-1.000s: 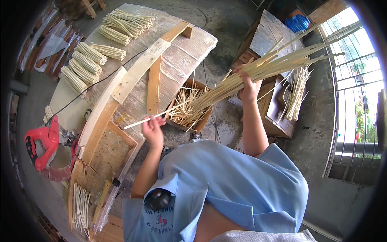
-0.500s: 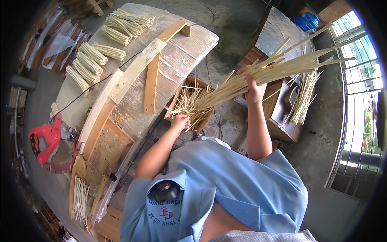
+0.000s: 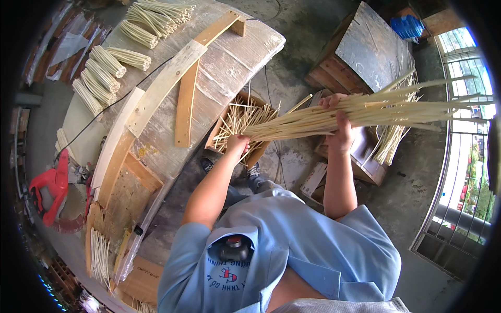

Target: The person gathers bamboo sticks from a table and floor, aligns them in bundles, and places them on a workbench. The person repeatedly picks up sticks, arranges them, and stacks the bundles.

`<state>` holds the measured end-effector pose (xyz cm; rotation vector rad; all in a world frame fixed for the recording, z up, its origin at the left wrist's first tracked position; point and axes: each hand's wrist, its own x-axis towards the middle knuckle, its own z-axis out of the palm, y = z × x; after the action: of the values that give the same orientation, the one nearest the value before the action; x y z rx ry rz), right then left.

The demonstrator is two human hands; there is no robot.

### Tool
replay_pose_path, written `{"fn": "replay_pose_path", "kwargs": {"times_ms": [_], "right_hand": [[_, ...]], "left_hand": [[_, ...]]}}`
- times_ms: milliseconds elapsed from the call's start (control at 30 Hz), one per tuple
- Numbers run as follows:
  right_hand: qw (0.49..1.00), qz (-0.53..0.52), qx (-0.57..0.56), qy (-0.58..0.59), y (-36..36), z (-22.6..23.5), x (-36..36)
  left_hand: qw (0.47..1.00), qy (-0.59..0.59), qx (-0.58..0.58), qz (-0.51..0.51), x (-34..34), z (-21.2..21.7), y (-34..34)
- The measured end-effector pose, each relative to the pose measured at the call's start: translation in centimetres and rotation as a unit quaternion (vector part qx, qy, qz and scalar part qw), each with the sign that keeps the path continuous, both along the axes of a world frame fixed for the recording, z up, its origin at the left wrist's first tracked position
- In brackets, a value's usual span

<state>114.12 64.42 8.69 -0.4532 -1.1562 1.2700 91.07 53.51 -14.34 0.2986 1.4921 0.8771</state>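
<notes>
A long bundle of pale rattan sticks (image 3: pixel 297 123) stretches across in front of me, its far ends fanning out to the right. My right hand (image 3: pixel 340 121) is wrapped round the middle of it. At the narrow left end, my left hand (image 3: pixel 239 144) is closed on the gathered tips. Below that end stands a cardboard box (image 3: pixel 213 136) full of short stick offcuts (image 3: pixel 241 117). A second bunch of long sticks (image 3: pixel 390 142) lies to the right, beyond my right hand, on a low wooden cabinet (image 3: pixel 360 156).
At left is a worktable (image 3: pixel 229 78) with a curved wooden fence (image 3: pixel 162 88), tied stick bundles (image 3: pixel 102 75) and a red power saw (image 3: pixel 52 188). A dark-topped wooden crate (image 3: pixel 365 47) stands far right, near a blue water bottle (image 3: pixel 407 27). A barred window (image 3: pixel 464 146) is at right.
My left hand has moved up from the box's near edge to the bundle's narrow end and closed on it. The right hand has lowered the bundle, which now lies more level.
</notes>
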Motion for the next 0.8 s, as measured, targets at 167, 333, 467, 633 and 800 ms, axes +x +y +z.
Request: {"fn": "replay_pose_path", "kwargs": {"times_ms": [167, 333, 467, 633, 800], "right_hand": [[1.0, 0.022, 0.002, -0.015, -0.4, -0.9, -1.2], [0.999, -0.001, -0.033, -0.042, -0.9, -3.0, -3.0], [0.997, -0.009, -0.038, -0.062, -0.8, -4.7, -4.9], [0.994, -0.019, -0.091, -0.054, 0.1, -6.8, -6.2], [0.992, -0.034, -0.101, -0.073, 2.2, -7.4, -6.4]], "left_hand": [[0.995, -0.086, -0.037, 0.026, 0.0, -2.8, 0.3], [0.999, -0.027, -0.021, 0.028, 0.3, -5.1, -0.4], [0.991, -0.097, 0.022, 0.089, -0.6, -6.9, -1.3], [0.935, -0.319, 0.027, 0.153, -4.1, -10.1, -2.6], [0.932, -0.264, 0.011, 0.247, -6.8, -14.3, -3.2]]}}
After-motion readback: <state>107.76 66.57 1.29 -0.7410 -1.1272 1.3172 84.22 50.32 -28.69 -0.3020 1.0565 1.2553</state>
